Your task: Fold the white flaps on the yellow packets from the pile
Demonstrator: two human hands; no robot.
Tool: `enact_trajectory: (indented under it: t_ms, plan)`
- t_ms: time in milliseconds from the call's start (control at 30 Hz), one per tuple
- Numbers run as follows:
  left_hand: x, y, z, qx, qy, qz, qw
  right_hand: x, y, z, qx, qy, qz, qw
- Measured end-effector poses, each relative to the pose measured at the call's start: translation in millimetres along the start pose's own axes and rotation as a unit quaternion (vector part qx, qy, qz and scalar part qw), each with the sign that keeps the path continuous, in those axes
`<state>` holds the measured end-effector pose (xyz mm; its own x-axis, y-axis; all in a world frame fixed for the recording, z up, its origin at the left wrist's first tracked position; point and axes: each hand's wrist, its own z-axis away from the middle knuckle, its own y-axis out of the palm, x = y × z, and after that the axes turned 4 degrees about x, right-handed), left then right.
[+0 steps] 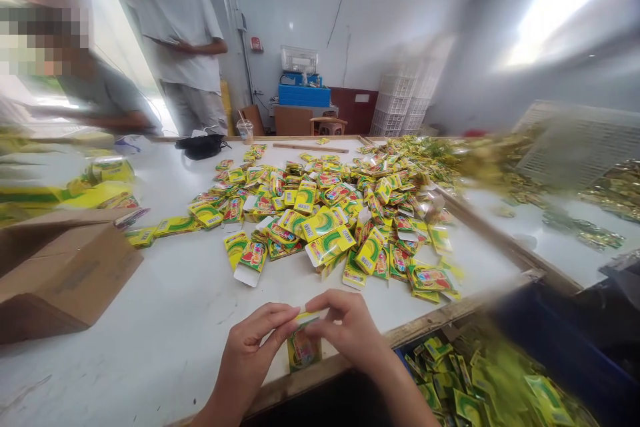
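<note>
A small yellow-and-green printed carton (pixel 304 349) is held between my two hands, just over the table's front edge. At its top end my left hand (pixel 257 340) pinches with thumb and fingertips. Across from it, my right hand (pixel 347 330) has its thumb and forefinger closed on the same end. Fingers cover part of the top, so I cannot tell whether the flap is folded in. Ahead of both hands lies a loose heap of similar cartons (pixel 325 237), several with white end flaps sticking out.
A brown cardboard box (pixel 65 273) stands at left on the white table (pixel 165 320). Below right, a blue bin (pixel 565 340) holds many more cartons. Wooden strips (pixel 480 233) edge the table. A plastic cup (pixel 245 131) and black bag (pixel 203 145) sit behind. Two people are at back left.
</note>
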<state>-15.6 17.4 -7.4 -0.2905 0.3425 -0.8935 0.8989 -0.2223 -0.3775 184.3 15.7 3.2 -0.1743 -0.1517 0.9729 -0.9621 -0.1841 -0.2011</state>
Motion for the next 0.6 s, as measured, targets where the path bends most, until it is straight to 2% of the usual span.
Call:
enact_trajectory:
  t_ms: [233,467,533,600]
  plan:
    - [0.8,2.8,7.3,-0.012,0.013,-0.012,1.0,-7.6,6.1,14.3,-0.026,-0.073,0.007,0.997]
    - [-7.4,15.4,16.3,-0.016,0.044,0.019,0.999,-14.1,22.5,22.5,-0.036,-0.148,0.016,0.988]
    - [-6.2,12.1,15.5,-0.008,0.064,-0.015,0.998,-11.6,22.3,21.9,-0.043,-0.141,0.012,0.989]
    - [-2.2,0.3,6.3,-0.037,0.073,-0.099,0.992,-7.1,6.2,29.4,-0.078,-0.116,0.013,0.99]
